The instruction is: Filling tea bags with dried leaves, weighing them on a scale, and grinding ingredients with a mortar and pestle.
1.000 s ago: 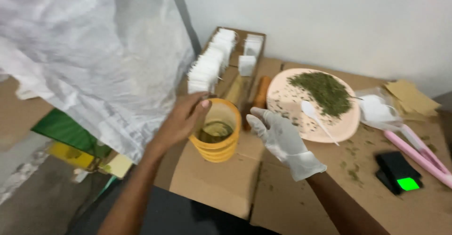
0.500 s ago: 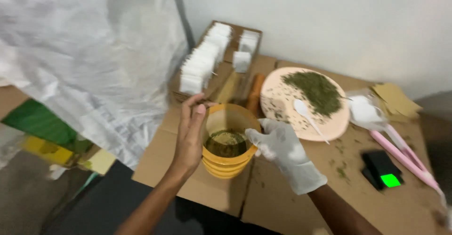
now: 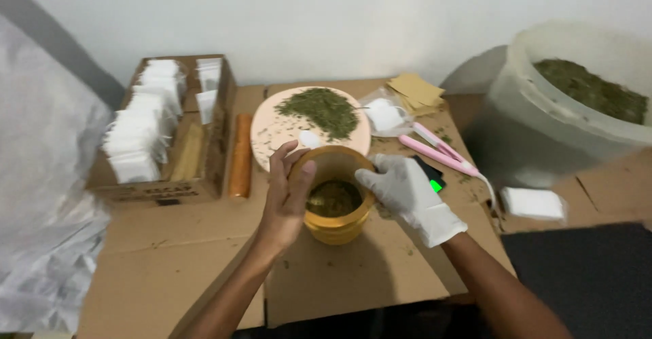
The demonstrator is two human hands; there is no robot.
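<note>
My bare left hand [image 3: 285,200] grips the left rim of a yellow bowl [image 3: 336,227] that holds dried green-brown leaf bits. My right hand [image 3: 407,193], in a white glove, is cupped on the bowl's right rim. The bowl is lifted a little above the cardboard sheet [image 3: 353,278]. Just behind it lies a round pink tray [image 3: 272,132] with a heap of dried green leaves [image 3: 324,110] and a white spoon partly hidden by the bowl.
A cardboard box [image 3: 163,183] of white sachets stands at the left, an orange tube [image 3: 240,154] beside it. A pink sealing tool [image 3: 438,150], a small scale, brown paper squares [image 3: 415,91] and a big tub [image 3: 543,108] of dried leaves are at the right. Grey plastic sheeting hangs far left.
The view has swung right, bringing the big tub into sight. Both hands stay on the yellow bowl, which now sits closer to the pink tray, with my gloved hand closed more over its rim.
</note>
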